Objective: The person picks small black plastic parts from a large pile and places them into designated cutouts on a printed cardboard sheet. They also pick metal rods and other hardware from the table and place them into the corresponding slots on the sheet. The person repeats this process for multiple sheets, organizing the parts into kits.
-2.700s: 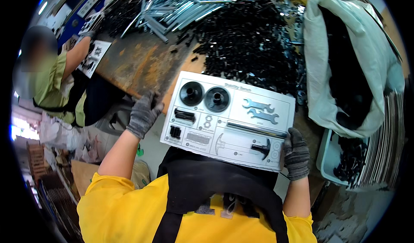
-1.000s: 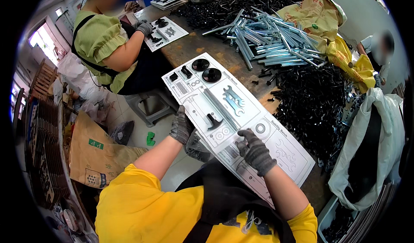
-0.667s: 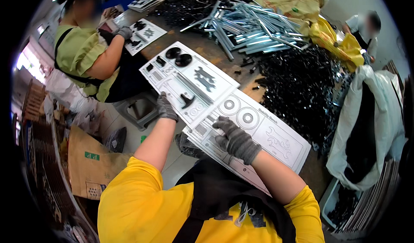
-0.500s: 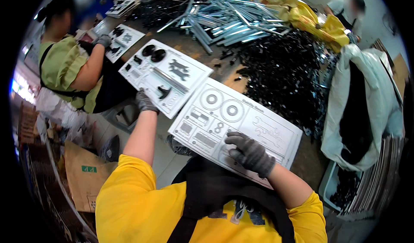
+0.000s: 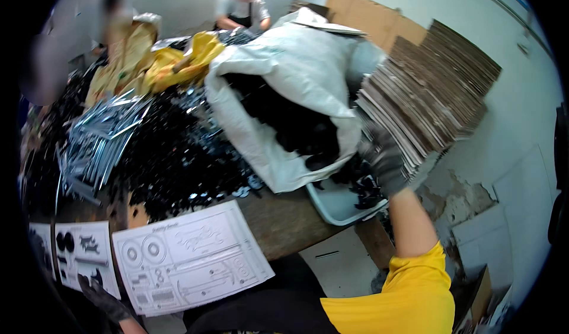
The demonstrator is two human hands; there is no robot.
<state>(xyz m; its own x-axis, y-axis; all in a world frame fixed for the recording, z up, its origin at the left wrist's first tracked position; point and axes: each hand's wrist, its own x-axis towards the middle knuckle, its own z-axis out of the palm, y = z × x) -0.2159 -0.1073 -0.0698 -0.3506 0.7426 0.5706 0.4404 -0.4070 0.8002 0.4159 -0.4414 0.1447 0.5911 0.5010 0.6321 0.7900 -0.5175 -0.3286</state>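
Note:
My left hand (image 5: 102, 301), in a dark grey glove, lies at the lower edge of a white printed board (image 5: 86, 233) that bears black discs, a metal tube and small black parts. Its fingers look stretched out. Beside that board, a larger white sheet (image 5: 246, 263) with line drawings of rings and wrenches lies at the table's front edge. My right hand (image 5: 385, 162), in a grey glove, is far to the right, between a pale blue bin (image 5: 341, 215) of black parts and a leaning stack of cardboard sheets (image 5: 415, 106). Motion blurs its fingers, and I cannot make out anything in them.
A white woven sack (image 5: 249, 138) of black parts gapes on the table (image 5: 290, 224). Left of it lie a heap of small black pieces (image 5: 172, 162), a pile of silvery metal tubes (image 5: 104, 135) and a yellow bag (image 5: 189, 58). People work at the far side.
The view has swung to the right. My right hand has left the printed sheet and reached out to the bin and cardboard stack. My left hand stays by the board with parts.

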